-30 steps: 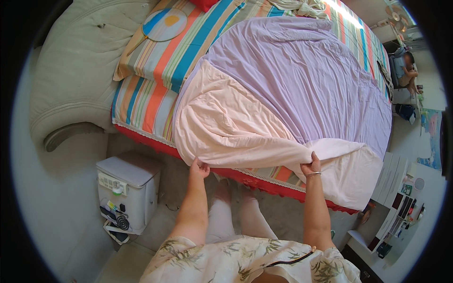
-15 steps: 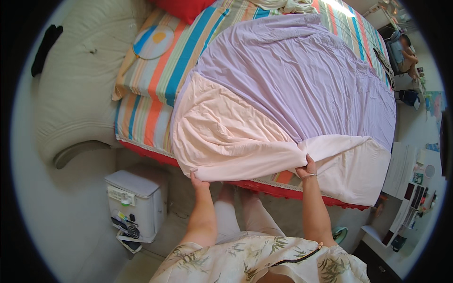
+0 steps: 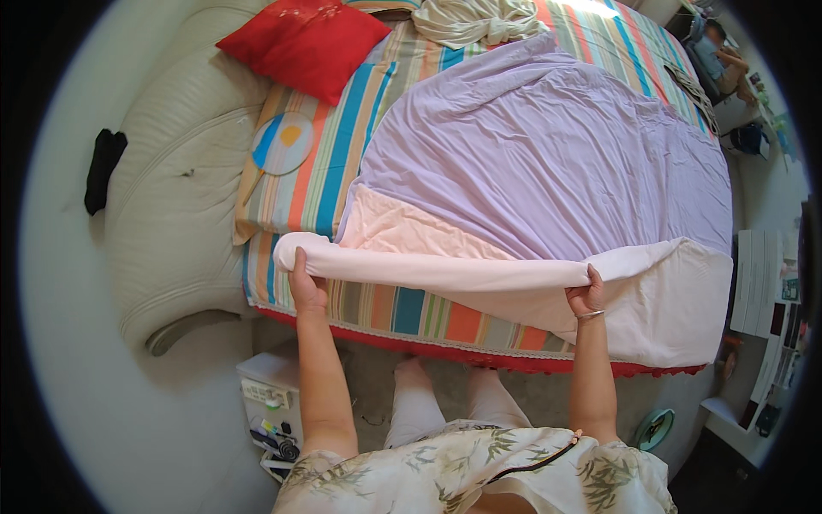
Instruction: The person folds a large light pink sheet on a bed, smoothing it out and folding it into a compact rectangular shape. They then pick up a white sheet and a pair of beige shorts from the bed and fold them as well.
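Lilac-and-pink blanket (image 3: 514, 171) spreads over the striped bed (image 3: 411, 310) towards its near edge, its pink fold (image 3: 454, 269) pinched by the left hand (image 3: 310, 287) and right hand (image 3: 586, 296) spaced well apart, seemingly to hold the cloth taut.

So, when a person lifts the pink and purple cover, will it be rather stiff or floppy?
Probably floppy: the cover lies in many soft wrinkles on its purple side. Between the left hand and right hand, its pink edge runs nearly straight, so it would likely sag if slackened.
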Demonstrator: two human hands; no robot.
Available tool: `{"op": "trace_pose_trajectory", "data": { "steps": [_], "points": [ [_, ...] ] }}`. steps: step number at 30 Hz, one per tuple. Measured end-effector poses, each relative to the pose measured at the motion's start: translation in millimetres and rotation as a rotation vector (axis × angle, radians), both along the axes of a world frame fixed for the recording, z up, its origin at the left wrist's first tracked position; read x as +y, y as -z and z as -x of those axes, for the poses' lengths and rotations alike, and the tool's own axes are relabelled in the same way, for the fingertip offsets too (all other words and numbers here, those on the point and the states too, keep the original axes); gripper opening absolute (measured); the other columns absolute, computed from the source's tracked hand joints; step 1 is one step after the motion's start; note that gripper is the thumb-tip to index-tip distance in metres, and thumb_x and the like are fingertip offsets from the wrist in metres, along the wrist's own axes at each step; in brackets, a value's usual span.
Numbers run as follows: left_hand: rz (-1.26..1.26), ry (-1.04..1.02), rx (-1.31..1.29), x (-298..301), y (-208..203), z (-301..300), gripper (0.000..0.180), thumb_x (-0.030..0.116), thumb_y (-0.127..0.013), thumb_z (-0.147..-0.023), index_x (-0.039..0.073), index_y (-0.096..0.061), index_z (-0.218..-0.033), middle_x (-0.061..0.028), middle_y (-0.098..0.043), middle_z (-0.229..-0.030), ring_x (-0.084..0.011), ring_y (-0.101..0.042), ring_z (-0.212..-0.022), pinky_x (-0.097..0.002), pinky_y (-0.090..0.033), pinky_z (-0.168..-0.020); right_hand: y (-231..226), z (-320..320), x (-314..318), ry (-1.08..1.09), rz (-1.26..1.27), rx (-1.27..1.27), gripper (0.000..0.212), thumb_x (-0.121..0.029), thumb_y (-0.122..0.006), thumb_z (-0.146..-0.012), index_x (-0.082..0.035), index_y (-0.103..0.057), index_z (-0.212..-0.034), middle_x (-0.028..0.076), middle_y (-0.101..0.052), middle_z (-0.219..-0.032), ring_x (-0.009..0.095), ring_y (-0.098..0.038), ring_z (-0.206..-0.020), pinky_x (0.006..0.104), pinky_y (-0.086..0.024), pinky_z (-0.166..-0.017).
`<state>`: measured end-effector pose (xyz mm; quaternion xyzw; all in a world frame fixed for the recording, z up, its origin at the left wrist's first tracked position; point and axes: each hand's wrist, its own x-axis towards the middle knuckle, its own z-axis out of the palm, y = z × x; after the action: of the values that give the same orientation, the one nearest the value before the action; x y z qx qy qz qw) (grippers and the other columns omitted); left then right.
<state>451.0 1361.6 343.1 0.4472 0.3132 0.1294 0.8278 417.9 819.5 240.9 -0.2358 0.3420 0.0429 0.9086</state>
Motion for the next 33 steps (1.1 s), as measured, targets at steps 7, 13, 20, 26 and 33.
{"op": "trace_pose_trajectory", "data": {
  "steps": [7, 13, 20, 26, 33],
  "points": [
    [-0.003, 0.27, -0.044, -8, 62, -110, 0.031, 0.027, -0.049, -0.092, 0.005, -0.049, -0.115, -0.0072, -0.057, -0.108, -0.0205, -0.058, -0.095, -0.0345, -0.049, -0.081, 2, -22, 0, 0.056, 0.132, 0.047, 0.019, -0.024, -0.055, -0.085, -0.007, -0.055, -0.094, 0.006, -0.061, -0.094, 0.019, -0.059, -0.088, 0.0339, -0.049, -0.077],
    [-0.006, 0.463, 0.123, -21, 103, -166, 0.031, 0.03, -0.047, -0.093, 0.008, -0.048, -0.115, -0.0066, -0.058, -0.106, -0.0205, -0.057, -0.097, -0.0355, -0.048, -0.082, 55, -38, 12, 0.03, 0.166, 0.124, 0.02, -0.024, -0.056, -0.085, -0.008, -0.053, -0.097, 0.005, -0.059, -0.097, 0.02, -0.057, -0.091, 0.0379, -0.048, -0.081],
    [-0.176, 0.499, 0.197, -20, 159, -229, 0.028, 0.03, -0.05, -0.092, 0.008, -0.052, -0.109, -0.004, -0.059, -0.1, -0.0153, -0.058, -0.092, -0.0306, -0.049, -0.076, 88, -43, 18, 0.018, 0.228, 0.231, 0.027, -0.026, -0.051, -0.087, -0.009, -0.053, -0.107, 0.006, -0.058, -0.104, 0.021, -0.055, -0.099, 0.0408, -0.046, -0.086],
    [-0.336, 0.564, 0.326, -47, 205, -268, 0.029, 0.031, -0.054, -0.089, 0.006, -0.058, -0.102, -0.0039, -0.058, -0.098, -0.0149, -0.056, -0.089, -0.0271, -0.045, -0.076, 134, -46, 22, 0.093, 0.318, 0.384, 0.031, -0.024, -0.05, -0.088, -0.006, -0.05, -0.113, 0.009, -0.058, -0.105, 0.024, -0.059, -0.095, 0.0415, -0.052, -0.079],
    [-1.494, 0.504, 0.071, -29, 262, -323, 0.038, 0.025, -0.054, -0.085, 0.0, -0.054, -0.114, -0.0161, -0.054, -0.116, -0.0305, -0.049, -0.109, -0.0365, -0.038, -0.094, 153, -90, 88, -0.173, 1.287, 0.517, 0.058, -0.044, -0.057, -0.082, 0.008, -0.056, -0.11, 0.017, -0.057, -0.114, 0.026, -0.055, -0.104, 0.0312, -0.04, -0.091]
  ]
}}
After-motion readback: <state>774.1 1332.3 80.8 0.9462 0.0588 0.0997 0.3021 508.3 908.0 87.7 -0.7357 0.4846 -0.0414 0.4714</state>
